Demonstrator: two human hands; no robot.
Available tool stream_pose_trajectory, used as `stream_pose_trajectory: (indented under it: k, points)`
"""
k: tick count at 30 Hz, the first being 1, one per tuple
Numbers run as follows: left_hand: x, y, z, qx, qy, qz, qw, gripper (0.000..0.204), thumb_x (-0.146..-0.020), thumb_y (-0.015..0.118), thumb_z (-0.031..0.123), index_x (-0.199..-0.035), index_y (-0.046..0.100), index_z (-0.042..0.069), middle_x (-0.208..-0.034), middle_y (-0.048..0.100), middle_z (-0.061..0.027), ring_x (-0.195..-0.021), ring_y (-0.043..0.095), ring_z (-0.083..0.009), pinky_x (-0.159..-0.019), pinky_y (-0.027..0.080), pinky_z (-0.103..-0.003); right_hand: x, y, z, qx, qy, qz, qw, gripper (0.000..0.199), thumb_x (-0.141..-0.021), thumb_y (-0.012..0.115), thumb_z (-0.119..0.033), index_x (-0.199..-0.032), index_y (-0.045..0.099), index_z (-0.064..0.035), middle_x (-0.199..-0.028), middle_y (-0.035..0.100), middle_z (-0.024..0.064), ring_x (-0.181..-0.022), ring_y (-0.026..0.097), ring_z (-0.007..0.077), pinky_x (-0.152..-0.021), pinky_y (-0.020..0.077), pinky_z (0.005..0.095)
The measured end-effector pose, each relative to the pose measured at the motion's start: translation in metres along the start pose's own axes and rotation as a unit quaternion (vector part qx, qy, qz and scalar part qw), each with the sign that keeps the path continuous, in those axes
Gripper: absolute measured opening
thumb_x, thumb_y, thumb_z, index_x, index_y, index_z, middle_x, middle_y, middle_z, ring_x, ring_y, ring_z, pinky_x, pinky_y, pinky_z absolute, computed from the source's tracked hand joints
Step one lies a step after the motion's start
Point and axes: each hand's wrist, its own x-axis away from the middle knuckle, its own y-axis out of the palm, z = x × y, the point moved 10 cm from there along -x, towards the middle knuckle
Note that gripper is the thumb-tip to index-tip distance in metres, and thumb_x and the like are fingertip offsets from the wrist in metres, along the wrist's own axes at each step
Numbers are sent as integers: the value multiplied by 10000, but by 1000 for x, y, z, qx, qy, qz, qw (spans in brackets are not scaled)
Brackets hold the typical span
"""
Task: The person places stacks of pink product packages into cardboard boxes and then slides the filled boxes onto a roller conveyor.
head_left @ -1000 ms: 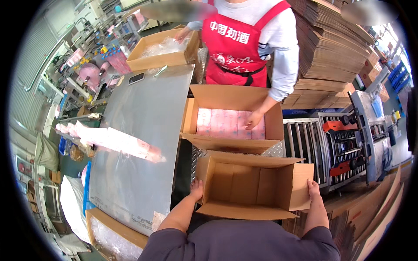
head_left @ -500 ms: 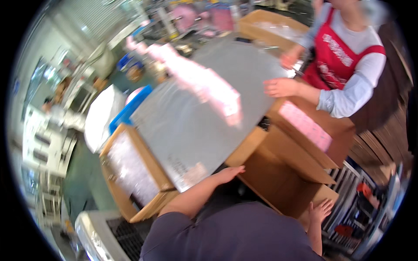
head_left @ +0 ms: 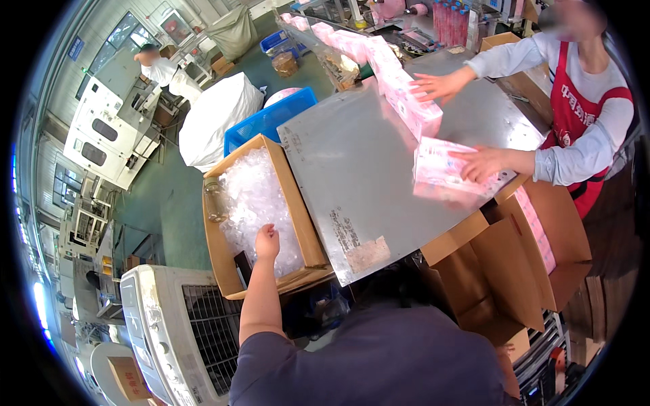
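My left hand (head_left: 267,240) is over a carton (head_left: 313,233) filled with clear plastic pieces (head_left: 254,193). Its fingers are curled in, and whatever they may hold is too small to make out. At the lower right, my right hand (head_left: 505,352) is mostly hidden beside an opened brown carton (head_left: 467,284); its fingers do not show. Across the metal table (head_left: 352,183), a co-worker's two hands rest on pink packs: one on a row of packs (head_left: 406,98), the other on a separate block of packs (head_left: 443,169) near the table's right side.
A second carton (head_left: 569,230) holding pink packs stands by the co-worker. Left of the table are a blue crate (head_left: 271,122), a large white sack (head_left: 220,118) and a white machine with a grille (head_left: 169,331). Another person (head_left: 166,74) stands far left.
My view has swung left. My left hand has left the empty carton's edge and reached over the carton of clear plastic. The co-worker's hands have moved onto the pink packs.
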Motion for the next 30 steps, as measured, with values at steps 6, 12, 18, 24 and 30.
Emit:
stream_pose_trajectory:
  k: [6,12,18,24,30]
  points:
    - [-7,41,-14,-32,-127,-94,987,648,-851,732,290,-1394,475,48,-1131,680,-161,-1036,656,-300,-881,520,-385,110,-27,-7,-117,31,-18,992,1491,-614,686,-769,-1479,-190,72,-1551,-156,357,-1481,-30,465,-1179,209,518]
    - [-25,95,-48,157,-201,-77,964,514,-827,765,186,-1249,535,5,-995,681,-113,-896,638,-217,-781,514,-360,46,-10,-5,89,18,-45,995,1306,-677,588,-800,-1555,-5,-36,-1559,-143,350,-1466,-5,506,-1184,142,551]
    - [-18,85,-42,283,-194,-109,933,297,-869,701,58,-1115,535,71,-811,627,-33,-657,560,-122,-565,439,-275,56,-13,-2,33,22,-28,999,1302,-682,599,-785,-1554,-7,-32,-1562,-135,346,-1468,4,498,-1186,147,541]
    - [5,35,-66,436,-197,-54,876,299,-893,650,8,-1138,509,107,-880,623,-32,-765,587,-129,-664,488,-280,53,-17,-1,28,20,-21,999,1298,-688,611,-771,-1553,-9,-28,-1565,-127,343,-1470,12,490,-1188,152,531]
    - [20,11,-71,518,-211,-16,829,258,-941,622,54,-1143,490,145,-927,616,-9,-818,596,-136,-745,514,-319,48,-23,-1,26,21,-19,999,1294,-694,623,-756,-1551,-11,-23,-1568,-119,339,-1473,21,483,-1190,156,521]
